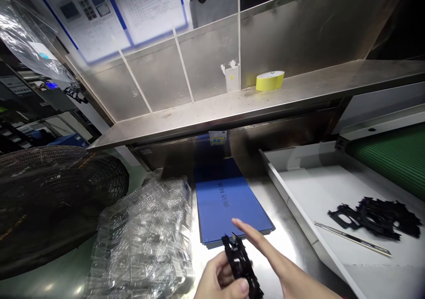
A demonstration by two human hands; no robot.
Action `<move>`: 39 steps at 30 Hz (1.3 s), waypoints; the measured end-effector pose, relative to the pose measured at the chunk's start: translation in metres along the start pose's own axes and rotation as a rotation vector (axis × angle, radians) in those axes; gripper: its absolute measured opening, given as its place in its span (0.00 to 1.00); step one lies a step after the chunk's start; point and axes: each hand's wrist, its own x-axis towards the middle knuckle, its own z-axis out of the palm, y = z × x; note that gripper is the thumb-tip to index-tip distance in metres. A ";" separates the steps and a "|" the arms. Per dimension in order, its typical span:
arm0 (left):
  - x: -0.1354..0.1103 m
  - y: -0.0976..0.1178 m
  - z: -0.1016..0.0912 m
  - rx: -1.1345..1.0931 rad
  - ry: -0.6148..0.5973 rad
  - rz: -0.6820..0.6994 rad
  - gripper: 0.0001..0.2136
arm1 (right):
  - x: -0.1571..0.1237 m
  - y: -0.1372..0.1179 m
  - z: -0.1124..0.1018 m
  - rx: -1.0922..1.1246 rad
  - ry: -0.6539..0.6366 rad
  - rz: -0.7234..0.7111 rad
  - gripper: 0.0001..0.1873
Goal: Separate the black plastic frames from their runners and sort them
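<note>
My left hand [219, 281] is closed round a black plastic frame part [239, 263], held upright near the bottom edge of the view. Beside it my right hand [275, 263] is flat, fingers stretched out toward a stack of blue sheets [226, 197] on the steel bench; it holds nothing. A pile of similar black parts [375, 217] lies in a white tray [308, 193] to the right, with a thin metal strip [352, 238] next to it.
Stacked clear blister trays [146, 241] sit left of the blue sheets. A black mesh fan guard [56, 197] stands at far left. A steel shelf [252, 104] overhangs the bench, carrying a yellow tape roll [270, 80]. A green conveyor belt [395, 155] runs at right.
</note>
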 end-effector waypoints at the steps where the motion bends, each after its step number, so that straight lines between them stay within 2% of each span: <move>1: -0.002 0.006 -0.004 0.152 0.022 0.093 0.42 | -0.002 0.002 -0.004 0.013 0.006 -0.039 0.65; 3: -0.006 0.018 -0.010 0.541 0.078 0.339 0.35 | -0.005 0.003 -0.011 0.047 0.033 -0.133 0.69; 5: -0.009 0.027 -0.012 0.924 0.180 0.680 0.29 | -0.006 0.002 -0.015 0.037 0.022 -0.194 0.70; 7: -0.010 0.032 -0.008 1.183 0.298 1.021 0.27 | -0.007 -0.002 -0.015 -0.014 -0.021 -0.221 0.68; 8: -0.010 0.034 -0.005 1.259 0.337 1.141 0.27 | -0.006 -0.005 -0.013 -0.034 -0.049 -0.238 0.65; 9: -0.010 0.034 -0.001 1.299 0.361 1.221 0.28 | -0.006 -0.007 -0.011 -0.043 -0.072 -0.258 0.63; 11: -0.009 0.035 0.005 1.322 0.369 1.281 0.32 | -0.004 -0.009 -0.007 -0.036 -0.091 -0.281 0.57; 14: -0.009 0.038 0.011 1.287 0.398 1.272 0.35 | -0.001 -0.006 -0.003 0.000 -0.084 -0.272 0.57; 16: -0.010 0.041 0.013 1.273 0.389 1.286 0.30 | 0.000 -0.003 -0.003 0.034 -0.086 -0.273 0.58; 19: -0.011 0.046 0.011 1.299 0.336 1.325 0.17 | -0.003 0.001 -0.003 0.046 -0.088 -0.280 0.60; 21: -0.012 0.045 0.004 1.371 0.278 1.313 0.16 | -0.005 0.001 -0.003 0.012 -0.078 -0.277 0.59; 24: -0.011 0.033 -0.013 1.432 0.210 1.163 0.20 | -0.003 0.001 -0.001 -0.097 -0.013 -0.296 0.59; 26: -0.009 0.019 -0.025 1.300 0.212 0.977 0.23 | 0.002 0.001 0.003 -0.195 0.116 -0.344 0.53; 29: -0.009 -0.001 -0.032 0.873 0.346 0.716 0.30 | 0.016 -0.002 0.014 -0.285 0.281 -0.469 0.32; 31: -0.013 -0.010 -0.028 0.579 0.485 0.603 0.36 | 0.027 -0.008 0.024 -0.293 0.285 -0.555 0.29; 34: -0.024 -0.018 -0.023 0.244 0.615 0.495 0.42 | 0.050 -0.025 0.039 -0.271 0.215 -0.649 0.30; 36: -0.035 -0.023 -0.027 0.108 0.678 0.468 0.46 | 0.071 -0.040 0.050 -0.258 0.122 -0.691 0.28; 38: -0.051 -0.027 -0.039 0.093 0.842 0.456 0.47 | 0.098 -0.058 0.064 -0.237 -0.001 -0.711 0.25; 39: -0.060 -0.031 -0.047 0.142 0.977 0.440 0.45 | 0.113 -0.067 0.072 -0.225 -0.066 -0.707 0.24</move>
